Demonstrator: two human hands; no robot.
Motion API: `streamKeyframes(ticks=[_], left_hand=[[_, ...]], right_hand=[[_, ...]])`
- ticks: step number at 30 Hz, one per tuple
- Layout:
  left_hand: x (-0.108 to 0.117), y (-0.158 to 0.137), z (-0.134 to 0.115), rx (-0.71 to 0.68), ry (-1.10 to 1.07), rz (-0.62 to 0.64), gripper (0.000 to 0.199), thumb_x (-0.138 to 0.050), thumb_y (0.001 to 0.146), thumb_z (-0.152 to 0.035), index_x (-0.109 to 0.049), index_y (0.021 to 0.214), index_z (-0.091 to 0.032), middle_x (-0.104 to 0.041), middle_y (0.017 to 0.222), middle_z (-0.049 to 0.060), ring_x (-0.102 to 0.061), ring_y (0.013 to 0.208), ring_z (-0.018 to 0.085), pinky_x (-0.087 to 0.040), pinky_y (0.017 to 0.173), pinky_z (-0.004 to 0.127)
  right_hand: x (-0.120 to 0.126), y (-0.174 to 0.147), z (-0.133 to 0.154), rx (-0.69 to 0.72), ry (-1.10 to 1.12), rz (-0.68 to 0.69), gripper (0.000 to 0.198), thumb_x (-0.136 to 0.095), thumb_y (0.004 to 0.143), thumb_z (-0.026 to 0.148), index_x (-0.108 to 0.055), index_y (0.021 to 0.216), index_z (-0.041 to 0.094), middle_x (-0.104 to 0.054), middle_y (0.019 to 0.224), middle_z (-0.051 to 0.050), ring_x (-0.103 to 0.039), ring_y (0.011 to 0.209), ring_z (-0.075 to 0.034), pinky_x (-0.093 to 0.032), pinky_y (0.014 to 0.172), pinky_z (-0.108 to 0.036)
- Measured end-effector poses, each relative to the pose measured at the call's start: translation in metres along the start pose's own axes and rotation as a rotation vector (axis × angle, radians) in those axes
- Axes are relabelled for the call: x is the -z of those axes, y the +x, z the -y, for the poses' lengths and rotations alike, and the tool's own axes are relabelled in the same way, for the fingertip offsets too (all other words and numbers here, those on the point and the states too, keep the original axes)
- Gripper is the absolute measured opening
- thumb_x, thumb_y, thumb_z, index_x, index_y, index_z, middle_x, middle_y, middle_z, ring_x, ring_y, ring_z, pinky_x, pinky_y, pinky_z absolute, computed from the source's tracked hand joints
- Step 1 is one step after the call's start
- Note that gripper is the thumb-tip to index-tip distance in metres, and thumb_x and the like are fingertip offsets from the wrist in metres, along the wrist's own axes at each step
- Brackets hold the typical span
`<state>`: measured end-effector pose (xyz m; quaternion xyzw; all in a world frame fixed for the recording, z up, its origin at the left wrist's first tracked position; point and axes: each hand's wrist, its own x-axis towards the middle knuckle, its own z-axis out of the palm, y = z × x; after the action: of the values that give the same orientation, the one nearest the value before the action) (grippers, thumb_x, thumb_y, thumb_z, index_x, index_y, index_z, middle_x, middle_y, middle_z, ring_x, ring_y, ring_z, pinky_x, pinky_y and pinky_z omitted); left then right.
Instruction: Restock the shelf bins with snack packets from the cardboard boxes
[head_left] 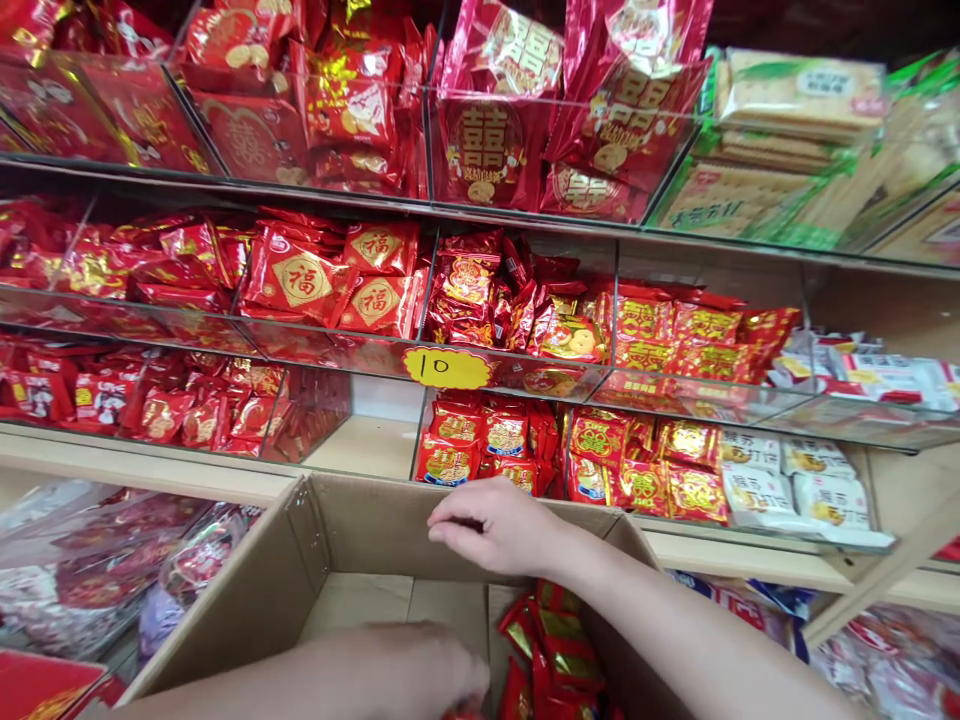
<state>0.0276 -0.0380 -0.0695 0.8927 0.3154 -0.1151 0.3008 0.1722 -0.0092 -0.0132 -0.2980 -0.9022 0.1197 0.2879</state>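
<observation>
A deep cardboard box [405, 525] stands open in front of the shelf. Small red-and-gold snack packets [559, 640] lie piled in its right side. Above the box's far wall is my right hand [491, 525], fingers curled, with a narrow gap between thumb and forefinger and no packet showing there. Right behind it sit red packets [450, 430] in a clear bin on the lowest tier. Low inside the box, my left hand [442, 665] is smeared by motion, beside the packet pile. Its fingers are hidden, and a bit of red shows under them.
Clear-walled bins of red packets [304, 275] fill the tiers above, with a yellow price tag [448, 368] on the middle one. White packets [829, 500] and green cracker packs [795, 130] stand at right. Plastic-bagged goods [97, 560] lie left of the box. A wooden post [877, 560] slants at right.
</observation>
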Motion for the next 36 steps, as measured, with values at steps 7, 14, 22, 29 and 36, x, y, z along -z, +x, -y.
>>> streamKeyframes(ticks=[7, 14, 22, 29, 36], left_hand=[[0.086, -0.028, -0.013, -0.221, -0.9, -0.717, 0.025, -0.046, 0.079, -0.034, -0.046, 0.1, -0.021, -0.058, 0.095, 0.001, -0.053, 0.086, 0.015, -0.042, 0.078, 0.028], [0.081, -0.024, -0.008, -0.254, -1.213, -0.931, 0.021, -0.049, 0.079, -0.031, -0.049, 0.098, -0.022, -0.061, 0.092, -0.001, -0.058, 0.076, 0.012, -0.047, 0.066, 0.023], [0.083, -0.025, -0.006, -0.199, -1.154, -0.927, 0.03, -0.058, 0.073, -0.031, -0.043, 0.098, -0.022, -0.061, 0.09, 0.0, -0.059, 0.072, 0.013, -0.049, 0.055, 0.023], [0.077, -0.02, -0.002, -0.195, -0.568, -0.981, 0.029, -0.058, 0.069, -0.025, -0.05, 0.097, -0.022, -0.061, 0.093, 0.0, -0.057, 0.087, 0.017, -0.046, 0.077, 0.028], [0.079, -0.021, -0.005, -0.23, -0.617, -1.184, 0.034, -0.046, 0.077, -0.025, -0.037, 0.11, -0.021, -0.062, 0.083, 0.001, -0.058, 0.079, 0.014, -0.045, 0.074, 0.029]], right_hand=[[0.025, 0.001, -0.007, -0.347, 0.492, -0.268, 0.029, -0.049, 0.076, 0.041, -0.056, 0.091, 0.018, -0.06, 0.08, -0.002, -0.054, 0.07, -0.012, -0.043, 0.063, -0.024], [0.018, 0.002, -0.004, -0.392, 0.701, -0.234, 0.03, -0.054, 0.072, 0.042, -0.058, 0.087, 0.017, -0.059, 0.081, -0.001, -0.055, 0.072, -0.013, -0.044, 0.066, -0.026], [0.016, 0.005, -0.012, -0.508, 0.975, -0.349, 0.031, -0.051, 0.074, 0.045, -0.056, 0.08, 0.015, -0.057, 0.066, -0.001, -0.054, 0.058, -0.011, -0.047, 0.056, -0.027], [0.025, 0.002, -0.008, -0.259, 0.45, -0.33, 0.051, -0.061, 0.069, 0.027, -0.044, 0.117, 0.024, -0.056, 0.105, -0.004, -0.053, 0.092, -0.015, -0.042, 0.079, -0.029], [0.052, -0.008, -0.016, -0.282, -0.088, -0.505, 0.013, -0.049, 0.078, 0.025, -0.059, 0.082, 0.018, -0.063, 0.08, -0.002, -0.057, 0.073, -0.013, -0.043, 0.067, -0.025]])
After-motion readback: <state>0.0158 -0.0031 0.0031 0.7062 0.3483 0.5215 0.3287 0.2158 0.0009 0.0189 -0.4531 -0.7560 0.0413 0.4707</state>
